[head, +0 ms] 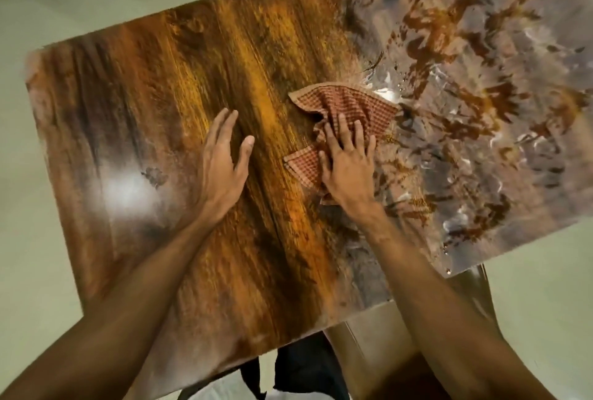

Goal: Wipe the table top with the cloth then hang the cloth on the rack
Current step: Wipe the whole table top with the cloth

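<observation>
cloth (pixel 346 104), crumpled red check, under flat right hand (pixel 348 159); left hand (pixel 224 156) flat on table (pixel 128 111)

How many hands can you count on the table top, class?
2. The left hand lies flat on the bare table top; the right hand presses on the cloth beside it. No other hand shows.

The only view, a wide-angle camera on the person's head, looks steeply down from above the near edge of the glossy brown wood-grain tabletop (pixel 263 56), close enough that the tabletop fills most of the frame, with pale floor (pixel 29 239) showing at the margins.
</observation>
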The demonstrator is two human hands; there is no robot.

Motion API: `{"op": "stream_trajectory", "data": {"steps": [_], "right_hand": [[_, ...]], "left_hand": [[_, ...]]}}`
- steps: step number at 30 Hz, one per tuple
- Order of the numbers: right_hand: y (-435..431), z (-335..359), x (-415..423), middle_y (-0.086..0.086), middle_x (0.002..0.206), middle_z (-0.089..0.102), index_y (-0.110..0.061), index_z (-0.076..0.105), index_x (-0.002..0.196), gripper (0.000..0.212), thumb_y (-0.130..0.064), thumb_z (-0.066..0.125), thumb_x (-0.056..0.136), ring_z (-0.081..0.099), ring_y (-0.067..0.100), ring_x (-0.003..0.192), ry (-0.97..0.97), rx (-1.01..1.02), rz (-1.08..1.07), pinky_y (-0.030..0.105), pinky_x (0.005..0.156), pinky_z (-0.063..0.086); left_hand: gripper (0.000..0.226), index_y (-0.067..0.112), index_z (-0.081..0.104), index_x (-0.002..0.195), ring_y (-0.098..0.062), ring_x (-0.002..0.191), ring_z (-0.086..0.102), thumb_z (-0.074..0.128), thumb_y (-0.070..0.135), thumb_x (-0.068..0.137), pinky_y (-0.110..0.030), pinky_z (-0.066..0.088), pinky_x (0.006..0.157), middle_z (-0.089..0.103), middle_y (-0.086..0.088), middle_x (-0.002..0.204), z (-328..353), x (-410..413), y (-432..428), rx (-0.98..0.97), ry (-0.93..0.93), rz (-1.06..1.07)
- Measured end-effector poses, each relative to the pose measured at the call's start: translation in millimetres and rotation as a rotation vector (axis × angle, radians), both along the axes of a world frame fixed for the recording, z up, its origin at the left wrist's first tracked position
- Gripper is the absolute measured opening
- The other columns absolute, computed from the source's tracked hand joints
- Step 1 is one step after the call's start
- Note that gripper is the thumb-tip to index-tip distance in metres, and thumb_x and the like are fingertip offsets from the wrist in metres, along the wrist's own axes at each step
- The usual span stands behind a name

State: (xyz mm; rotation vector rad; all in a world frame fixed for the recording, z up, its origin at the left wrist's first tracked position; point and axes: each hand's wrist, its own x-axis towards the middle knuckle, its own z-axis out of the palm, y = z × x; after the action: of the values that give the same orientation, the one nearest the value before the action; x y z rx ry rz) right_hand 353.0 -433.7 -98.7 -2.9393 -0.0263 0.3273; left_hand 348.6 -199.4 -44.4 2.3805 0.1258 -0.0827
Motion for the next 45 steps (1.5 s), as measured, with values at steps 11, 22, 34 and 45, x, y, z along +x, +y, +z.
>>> {"op": "stream_trajectory", "data": {"steps": [11, 22, 34, 45], "right_hand": [[19.6, -4.2, -109.2, 0.006, 0.175, 0.011, -0.028, 0.025, 0.165, 0.056, -0.042, 0.029, 0.111, 0.007, 0.035, 0.161, 0.004, 0.014, -0.033, 0.065, 0.126, 0.01], [113.0, 0.6, -219.0, 0.002, 0.176, 0.002, -0.03, 0.017, 0.166, 0.059, -0.048, 0.021, 0.11, 0.002, 0.028, 0.162, 0.076, -0.04, 0.263, 0.061, 0.127, 0.007], [198.3, -15.2, -289.6, 0.006, 0.176, -0.002, -0.027, 0.013, 0.167, 0.075, -0.054, 0.038, 0.102, 0.0, 0.034, 0.161, 0.042, -0.01, 0.554, 0.072, 0.123, 0.006], [116.0, -8.6, -309.4, 0.012, 0.175, 0.005, -0.015, 0.018, 0.166, 0.072, -0.042, 0.033, 0.102, -0.003, 0.037, 0.161, 0.036, 0.023, 0.426, 0.067, 0.126, -0.002]], "left_hand": [[0.057, 0.016, 0.039, 0.154, -0.017, 0.151, 0.03, 0.042, 0.047, 0.106, -0.048, 0.028, 0.122, 0.033, -0.003, 0.163, -6.8, -95.8, 45.4, -0.044, -0.08, 0.018], [0.06, 0.017, 0.037, 0.155, -0.019, 0.151, 0.029, 0.041, 0.05, 0.105, -0.05, 0.026, 0.123, 0.03, -0.001, 0.165, 8.2, -209.5, 111.7, -0.126, -0.049, 0.191], [0.053, 0.017, 0.039, 0.154, -0.019, 0.15, 0.028, 0.043, 0.041, 0.107, -0.006, -0.006, 0.115, 0.034, -0.002, 0.163, 9.7, -273.9, 131.6, 0.055, -0.038, 0.276], [0.061, 0.019, 0.035, 0.155, -0.019, 0.15, 0.029, 0.035, 0.054, 0.104, -0.051, 0.028, 0.122, 0.029, -0.001, 0.165, 3.7, -293.8, 47.3, -0.057, -0.02, 0.127]]}}
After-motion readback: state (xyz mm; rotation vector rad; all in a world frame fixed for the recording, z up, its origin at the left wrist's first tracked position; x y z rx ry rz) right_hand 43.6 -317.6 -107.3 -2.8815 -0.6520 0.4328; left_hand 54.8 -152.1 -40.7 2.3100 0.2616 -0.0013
